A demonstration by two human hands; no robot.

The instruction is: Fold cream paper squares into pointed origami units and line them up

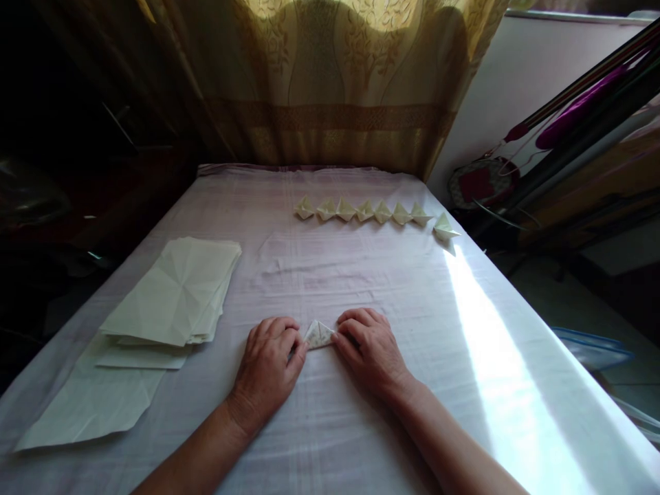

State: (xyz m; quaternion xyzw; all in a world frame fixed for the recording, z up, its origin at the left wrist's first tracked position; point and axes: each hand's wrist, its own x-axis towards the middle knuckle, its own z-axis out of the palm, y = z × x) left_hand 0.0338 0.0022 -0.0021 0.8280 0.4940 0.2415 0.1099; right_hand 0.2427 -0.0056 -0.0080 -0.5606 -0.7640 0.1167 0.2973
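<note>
Pinching small folded paper (320,335) by side corners with left fingers (289,339) and right fingers (351,328), on counter (320,275) with paper stack (170,295) left of fingers and folded-paper row (364,211) beyond.

No text, labels, brands, numbers or signs readable anywhere in view.

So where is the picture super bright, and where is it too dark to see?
In the head view, a bright streak washes out the tablecloth on the right; light glows through the curtain's top; the upper left is nearly black; the small folded paper sits outside the streak.
</note>
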